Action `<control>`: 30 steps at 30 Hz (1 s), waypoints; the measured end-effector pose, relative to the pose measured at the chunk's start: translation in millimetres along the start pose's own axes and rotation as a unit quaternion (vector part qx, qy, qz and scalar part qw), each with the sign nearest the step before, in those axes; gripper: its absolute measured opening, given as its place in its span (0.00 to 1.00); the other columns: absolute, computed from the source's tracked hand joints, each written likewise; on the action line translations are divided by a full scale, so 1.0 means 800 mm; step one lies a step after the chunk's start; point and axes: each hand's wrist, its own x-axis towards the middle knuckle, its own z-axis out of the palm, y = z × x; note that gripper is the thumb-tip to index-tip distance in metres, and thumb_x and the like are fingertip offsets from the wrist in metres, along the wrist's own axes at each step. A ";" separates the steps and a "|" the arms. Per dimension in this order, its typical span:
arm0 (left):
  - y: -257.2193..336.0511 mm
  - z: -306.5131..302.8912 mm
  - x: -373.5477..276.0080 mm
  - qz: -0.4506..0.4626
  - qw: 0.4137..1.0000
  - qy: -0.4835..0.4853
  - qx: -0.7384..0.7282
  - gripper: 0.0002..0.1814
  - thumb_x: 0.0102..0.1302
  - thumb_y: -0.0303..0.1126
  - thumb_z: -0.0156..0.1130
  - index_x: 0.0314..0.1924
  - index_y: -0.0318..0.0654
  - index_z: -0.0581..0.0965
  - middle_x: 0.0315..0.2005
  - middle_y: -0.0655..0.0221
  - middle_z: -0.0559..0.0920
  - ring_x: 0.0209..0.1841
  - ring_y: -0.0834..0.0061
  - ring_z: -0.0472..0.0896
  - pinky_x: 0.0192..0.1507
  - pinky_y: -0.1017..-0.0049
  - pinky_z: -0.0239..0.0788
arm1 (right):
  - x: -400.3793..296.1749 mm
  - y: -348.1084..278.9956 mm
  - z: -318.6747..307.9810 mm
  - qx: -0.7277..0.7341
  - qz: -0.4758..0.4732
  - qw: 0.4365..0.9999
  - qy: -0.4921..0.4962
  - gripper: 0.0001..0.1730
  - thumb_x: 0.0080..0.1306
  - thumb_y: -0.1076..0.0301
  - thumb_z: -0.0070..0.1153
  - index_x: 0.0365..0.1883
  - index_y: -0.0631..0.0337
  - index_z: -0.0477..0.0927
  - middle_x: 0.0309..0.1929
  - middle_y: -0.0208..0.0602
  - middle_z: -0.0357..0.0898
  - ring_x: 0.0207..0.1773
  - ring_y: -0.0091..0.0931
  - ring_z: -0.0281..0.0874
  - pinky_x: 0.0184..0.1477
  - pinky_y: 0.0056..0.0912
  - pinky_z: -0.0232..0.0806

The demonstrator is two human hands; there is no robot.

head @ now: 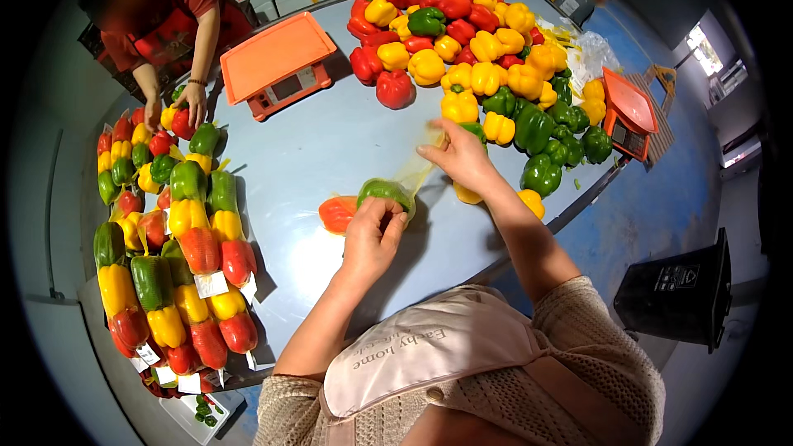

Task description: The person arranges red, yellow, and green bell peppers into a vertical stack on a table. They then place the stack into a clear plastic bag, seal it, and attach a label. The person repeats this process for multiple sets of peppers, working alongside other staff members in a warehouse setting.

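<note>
On the grey table [297, 155], a yellow mesh net [416, 174] holds a red bell pepper [337, 215] at its left end and a green bell pepper [379, 189] beside it. My left hand [370, 238] grips the net at the green pepper's near side, thumb and fingers pinched together. Up and to the right, my right hand [461, 155] holds the net's other end, pulled out from the peppers. A green pepper [474, 130] and a yellow pepper [466, 193] lie partly hidden by my right hand and forearm.
Loose peppers [486, 43] are heaped at the back and right. Netted peppers [189, 217] with tags lie stacked at the left. An orange scale [279, 56] stands at the back left, another [629, 111] at the right edge. A co-worker's hands [193, 99] touch peppers.
</note>
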 end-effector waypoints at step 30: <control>0.028 0.031 0.026 -0.168 0.886 0.014 -0.433 0.02 0.73 0.26 0.57 0.43 0.37 0.74 0.33 0.67 0.81 0.33 0.80 0.78 0.39 0.79 0.71 | -0.076 -0.020 -0.006 0.350 -0.062 0.930 -0.092 0.07 0.74 0.75 0.48 0.49 0.63 0.72 0.47 0.35 0.81 0.51 0.24 0.79 0.56 0.29 0.69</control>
